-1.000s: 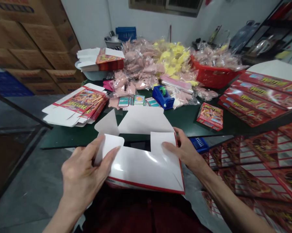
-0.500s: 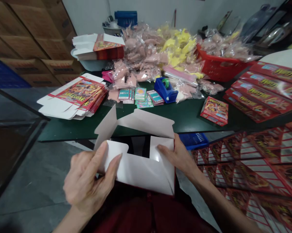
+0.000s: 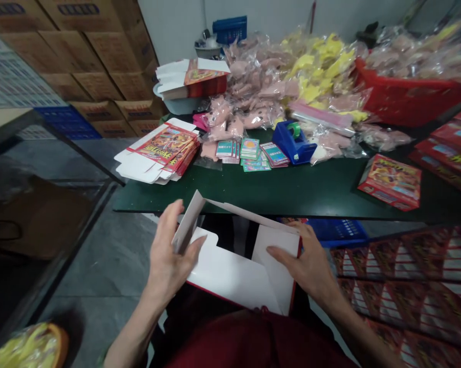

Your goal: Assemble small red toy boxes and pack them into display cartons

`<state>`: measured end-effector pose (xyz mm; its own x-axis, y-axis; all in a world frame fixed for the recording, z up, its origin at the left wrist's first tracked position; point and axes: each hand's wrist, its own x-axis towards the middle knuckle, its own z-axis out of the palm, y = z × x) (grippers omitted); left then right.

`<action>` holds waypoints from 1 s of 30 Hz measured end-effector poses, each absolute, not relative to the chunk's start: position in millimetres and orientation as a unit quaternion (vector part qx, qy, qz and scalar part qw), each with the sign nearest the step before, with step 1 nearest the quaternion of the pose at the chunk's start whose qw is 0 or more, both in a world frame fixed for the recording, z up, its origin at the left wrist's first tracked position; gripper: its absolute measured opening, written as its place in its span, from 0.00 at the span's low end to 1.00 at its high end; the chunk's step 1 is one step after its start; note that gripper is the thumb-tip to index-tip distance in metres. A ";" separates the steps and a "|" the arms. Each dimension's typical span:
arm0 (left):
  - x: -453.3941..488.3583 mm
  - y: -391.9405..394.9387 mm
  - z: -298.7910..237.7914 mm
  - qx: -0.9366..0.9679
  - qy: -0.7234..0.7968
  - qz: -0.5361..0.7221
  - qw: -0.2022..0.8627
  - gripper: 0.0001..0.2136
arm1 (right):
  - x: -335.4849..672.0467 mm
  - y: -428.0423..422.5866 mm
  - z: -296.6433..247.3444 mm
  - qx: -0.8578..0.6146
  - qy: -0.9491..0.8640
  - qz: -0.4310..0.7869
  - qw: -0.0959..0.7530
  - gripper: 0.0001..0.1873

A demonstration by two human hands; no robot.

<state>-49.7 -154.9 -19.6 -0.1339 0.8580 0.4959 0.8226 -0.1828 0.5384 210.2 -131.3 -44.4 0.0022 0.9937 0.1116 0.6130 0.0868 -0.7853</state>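
Note:
Between my two hands is a partly folded cardboard box (image 3: 230, 266), white inside and red outside, with its middle open so the dark floor area shows through. My left hand (image 3: 172, 250) grips its left side, the thumb on the inner white flap and the fingers behind an upright flap. On the right side, my right hand (image 3: 307, 258) has its thumb pressed on a white inner panel and its fingers around the outer wall. The box is held in front of my body, just below the table edge.
On the green table (image 3: 234, 191) lie flat box blanks (image 3: 161, 148), stacks of cards (image 3: 249, 151), a blue tape dispenser (image 3: 293, 143) and a finished red box (image 3: 391, 181). Bagged pink and yellow plush toys (image 3: 261, 92) are heaped behind, beside a red basket (image 3: 410, 94). Rows of red boxes (image 3: 402, 271) stand lower right.
My left hand has shifted from the inner flap to the box's left side, and the upright left flap has swung inward. My right hand keeps its hold. The view has turned left.

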 end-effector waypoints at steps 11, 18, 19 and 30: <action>-59.8 -156.7 -8.7 0.803 0.488 0.273 0.206 0.25 | 207.0 -132.4 -56.9 -0.561 -0.700 0.141 0.418 0.17; -43.0 -128.0 -2.8 0.733 0.615 0.226 0.181 0.21 | 203.5 -133.5 -60.3 -0.565 -0.723 0.065 0.392 0.23; -39.4 -125.2 -4.3 0.730 0.631 0.216 0.149 0.23 | 202.9 -134.8 -60.0 -0.566 -0.724 0.059 0.390 0.22; -59.9 -138.3 -19.4 0.663 0.678 0.273 0.158 0.38 | 218.2 -124.0 -45.3 -0.432 -0.811 -0.026 0.394 0.19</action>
<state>-59.9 -138.3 -19.4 -0.0699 0.9864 0.1491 0.8140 -0.0300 0.5801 218.2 -124.0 -45.3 -0.3157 0.6802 0.6616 0.7217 0.6248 -0.2980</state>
